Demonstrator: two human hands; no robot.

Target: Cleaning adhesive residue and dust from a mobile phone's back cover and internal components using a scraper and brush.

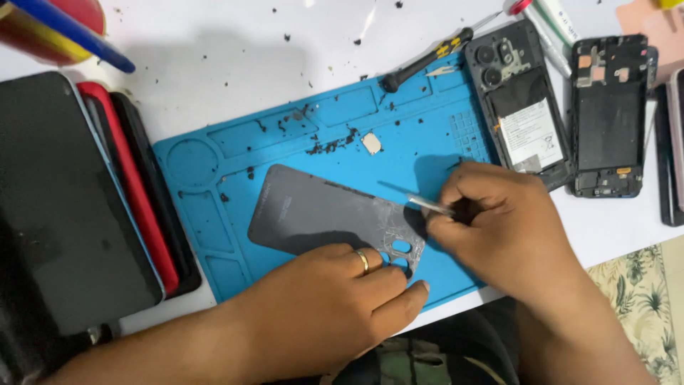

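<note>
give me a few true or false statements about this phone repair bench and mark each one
1. The left hand presses on the grey back cover. True.
2. The back cover lies on a red mat. False: the mat is blue.
3. The right hand holds a thin metal tool at the cover's edge. True.
4. The screwdriver is in the left hand. False: it lies loose at the mat's far edge, untouched.
5. Two opened phones lie to the right of the mat. True.
6. The mat is spotless. False: dark crumbs are scattered over it.
</note>
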